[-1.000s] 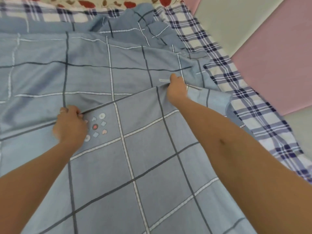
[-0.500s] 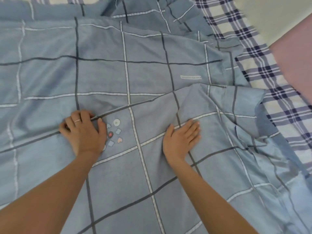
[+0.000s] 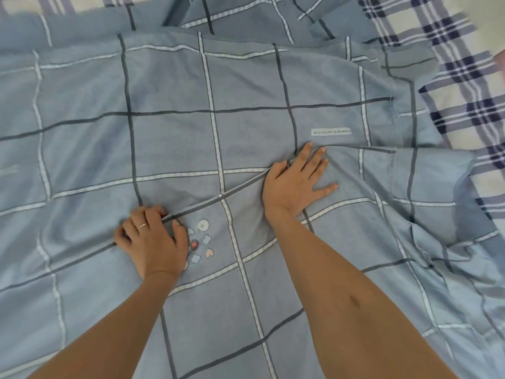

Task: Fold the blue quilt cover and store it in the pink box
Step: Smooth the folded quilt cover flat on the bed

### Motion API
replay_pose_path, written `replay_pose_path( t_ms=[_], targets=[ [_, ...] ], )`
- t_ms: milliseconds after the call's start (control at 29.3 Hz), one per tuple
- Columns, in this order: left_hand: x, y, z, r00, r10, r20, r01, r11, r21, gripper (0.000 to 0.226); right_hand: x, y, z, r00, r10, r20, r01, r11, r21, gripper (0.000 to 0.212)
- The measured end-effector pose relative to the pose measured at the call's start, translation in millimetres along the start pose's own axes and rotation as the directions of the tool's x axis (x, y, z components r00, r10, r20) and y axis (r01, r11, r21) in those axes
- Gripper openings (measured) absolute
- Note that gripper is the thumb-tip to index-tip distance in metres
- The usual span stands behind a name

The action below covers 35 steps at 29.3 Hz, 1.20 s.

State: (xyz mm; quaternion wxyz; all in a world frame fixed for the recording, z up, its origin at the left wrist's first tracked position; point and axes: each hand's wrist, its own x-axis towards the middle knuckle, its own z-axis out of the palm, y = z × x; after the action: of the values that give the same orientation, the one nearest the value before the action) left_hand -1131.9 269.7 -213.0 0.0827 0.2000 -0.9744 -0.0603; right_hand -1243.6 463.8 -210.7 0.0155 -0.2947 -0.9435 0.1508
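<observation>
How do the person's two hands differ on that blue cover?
The left hand curls its fingers over the fold's edge; the right hand lies flat, fingers spread. The left wears a ring; the right shows none. Both rest on the blue quilt cover.

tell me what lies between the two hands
In the head view, only blue quilt cover: its folded edge runs from left hand to right hand, with small decorative shapes beside the left hand.
</observation>
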Motion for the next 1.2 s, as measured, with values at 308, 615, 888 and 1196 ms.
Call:
replay_pose_path(
  t_ms=[308,615,888,1196],
  targets=[
    [6,-5,2,0.998,0.048,0.033,-0.049,0.998,0.03,0.033,-61,13,-48,0.986,0.08,-0.149,-0.001,0.885,0.466,0.074],
    [4,0,6,0.998,0.056,0.039,-0.057,0.998,0.036,0.03,-68,28,0,0.806,0.537,-0.25,-0.52,0.843,0.133,0.054],
    [96,35,-8,0.887,0.439,0.146,-0.345,0.838,-0.423,0.029,-73,29,8,0.805,0.5,-0.318,-0.52,0.854,0.025,0.055],
    [278,164,22,0.762,0.573,0.3,-0.491,0.815,-0.309,0.099,-79,27,5,0.792,0.536,-0.293,-0.552,0.833,0.034,0.059]
  ],
)
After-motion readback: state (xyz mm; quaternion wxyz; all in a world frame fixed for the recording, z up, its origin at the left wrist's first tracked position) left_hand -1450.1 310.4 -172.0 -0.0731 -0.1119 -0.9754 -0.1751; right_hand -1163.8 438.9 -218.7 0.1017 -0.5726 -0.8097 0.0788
